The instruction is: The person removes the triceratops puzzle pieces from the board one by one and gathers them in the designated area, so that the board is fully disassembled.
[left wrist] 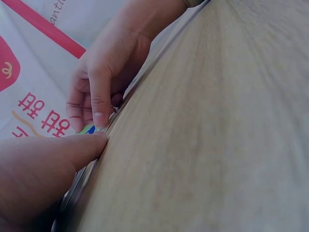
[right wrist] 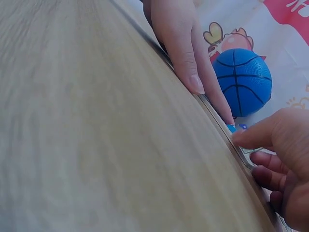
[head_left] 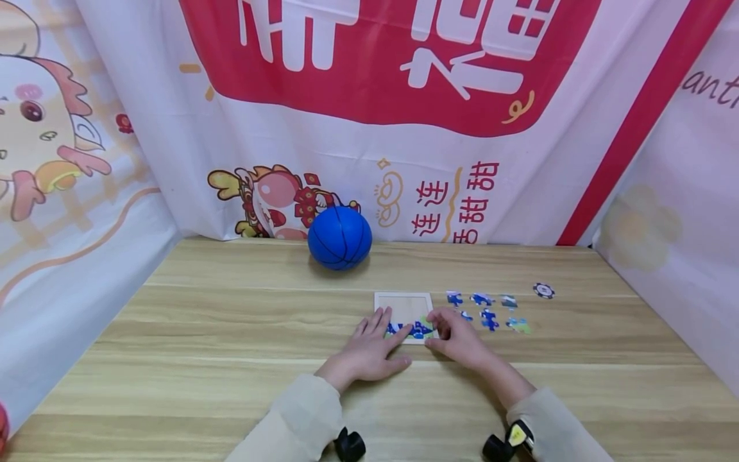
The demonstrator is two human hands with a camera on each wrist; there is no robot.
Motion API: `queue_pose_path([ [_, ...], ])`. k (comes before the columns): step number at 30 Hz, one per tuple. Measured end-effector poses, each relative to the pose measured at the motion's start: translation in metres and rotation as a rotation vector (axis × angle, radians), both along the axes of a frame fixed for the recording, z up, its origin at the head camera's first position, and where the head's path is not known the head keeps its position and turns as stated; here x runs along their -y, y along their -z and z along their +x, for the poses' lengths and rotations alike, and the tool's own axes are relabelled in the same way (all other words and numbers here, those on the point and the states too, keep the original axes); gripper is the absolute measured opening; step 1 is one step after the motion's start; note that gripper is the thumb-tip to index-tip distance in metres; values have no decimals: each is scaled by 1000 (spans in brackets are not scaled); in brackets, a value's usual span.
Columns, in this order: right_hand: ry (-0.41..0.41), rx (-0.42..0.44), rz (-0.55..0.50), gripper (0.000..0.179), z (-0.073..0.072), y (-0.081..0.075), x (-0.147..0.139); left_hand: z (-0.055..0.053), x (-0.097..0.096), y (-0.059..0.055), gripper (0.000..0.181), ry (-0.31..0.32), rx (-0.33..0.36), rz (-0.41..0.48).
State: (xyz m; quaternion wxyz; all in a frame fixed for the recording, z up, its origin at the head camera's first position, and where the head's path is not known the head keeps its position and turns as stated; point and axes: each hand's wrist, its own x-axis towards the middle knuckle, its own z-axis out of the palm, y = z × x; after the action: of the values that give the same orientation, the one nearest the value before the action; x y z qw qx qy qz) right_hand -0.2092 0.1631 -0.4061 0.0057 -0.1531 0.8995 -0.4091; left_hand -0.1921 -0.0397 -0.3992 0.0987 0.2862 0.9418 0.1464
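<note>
A square jigsaw tray point(head_left: 404, 294) with a pale rim lies on the table, blue and green pieces fitted along its near part. My left hand point(head_left: 372, 350) rests over the tray's left side, fingers spread, one fingertip on the blue pieces point(head_left: 418, 330). At the tray's right edge is my right hand point(head_left: 458, 337), thumb low by the near corner and fingers curled around a green and blue puzzle piece point(left wrist: 88, 129). The right hand partly hides that piece. In the right wrist view, the right thumb point(right wrist: 258, 135) lies at the tray's edge, close to the left fingers point(right wrist: 212, 82).
Several loose puzzle pieces point(head_left: 489, 319) lie right of the tray, some partly behind the right hand. A round black-and-white chip point(head_left: 543, 290) lies beyond them. The blue toy basketball point(head_left: 339, 237) stands at the table's back edge, before a printed cloth point(head_left: 323, 141).
</note>
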Motion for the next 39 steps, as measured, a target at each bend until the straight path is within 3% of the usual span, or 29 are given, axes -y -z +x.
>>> queue_pose_path([
  [6,11,34,-33,32,0,-1,-1,0,1,0,60,-3,4,3],
  [19,3,11,20,31,0,-2,-4,1,0,-2,60,-5,13,12],
  [25,38,59,-3,31,-2,-5,-6,2,0,-1,60,-11,16,16],
  [31,17,40,-58,32,0,-23,-16,1,0,0,59,-12,19,20],
  [34,23,21,-41,30,11,-43,-22,1,0,0,59,-9,18,22],
  [39,38,-12,-43,29,18,-50,-49,0,0,2,59,-6,9,26],
])
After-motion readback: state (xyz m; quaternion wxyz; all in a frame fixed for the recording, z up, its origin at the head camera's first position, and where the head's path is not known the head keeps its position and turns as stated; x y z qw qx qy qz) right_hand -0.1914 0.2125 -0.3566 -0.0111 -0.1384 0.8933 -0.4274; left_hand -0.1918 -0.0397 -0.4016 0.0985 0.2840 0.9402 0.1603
